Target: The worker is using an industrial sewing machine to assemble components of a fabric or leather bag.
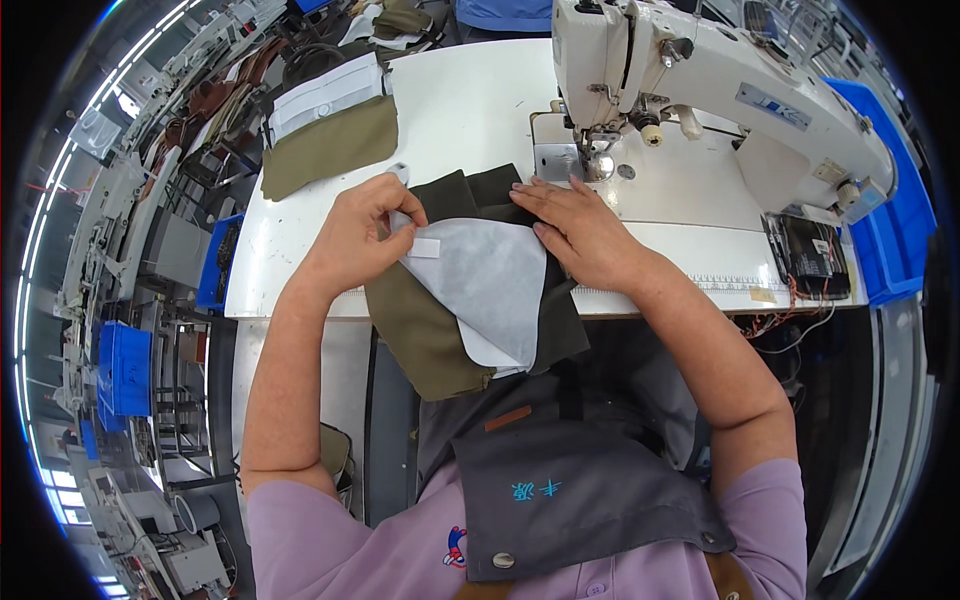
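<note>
White tabletop (465, 115) bears a sewing machine (720, 85) beyond the right hand (590, 232).

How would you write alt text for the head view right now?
The left hand pinches pale fabric over olive cloth while the right hand touches dark cloth. A white sewing machine stands at the right of the white table.

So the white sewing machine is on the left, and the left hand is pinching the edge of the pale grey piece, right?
Not quite: the head view shows the white sewing machine on the right, not the left. The left hand is indeed pinching the edge of the pale grey piece.
</note>
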{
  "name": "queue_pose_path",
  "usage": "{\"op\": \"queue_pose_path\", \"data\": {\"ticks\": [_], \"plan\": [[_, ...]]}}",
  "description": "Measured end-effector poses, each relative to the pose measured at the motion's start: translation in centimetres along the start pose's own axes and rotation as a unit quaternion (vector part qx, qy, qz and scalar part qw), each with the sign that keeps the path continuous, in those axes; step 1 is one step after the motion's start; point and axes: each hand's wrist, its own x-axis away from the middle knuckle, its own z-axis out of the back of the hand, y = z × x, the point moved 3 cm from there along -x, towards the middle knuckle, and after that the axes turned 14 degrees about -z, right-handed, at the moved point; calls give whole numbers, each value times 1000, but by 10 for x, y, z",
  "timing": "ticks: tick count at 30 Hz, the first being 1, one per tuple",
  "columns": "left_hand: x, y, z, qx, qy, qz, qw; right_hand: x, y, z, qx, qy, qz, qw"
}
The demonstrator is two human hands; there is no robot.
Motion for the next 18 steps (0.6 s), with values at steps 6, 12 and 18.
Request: {"op": "queue_pose_path", "data": {"ticks": [6,12,18], "plan": [[-9,50,-18,164,49,-252,953,4,-2,10,-10,-39,3,999],[-7,43,-88,279,137,-220,925,11,-5,15,-16,-55,18,998],[8,-36,-56,26,270,-55,961,16,0,10,20,-20,28,999]]}}
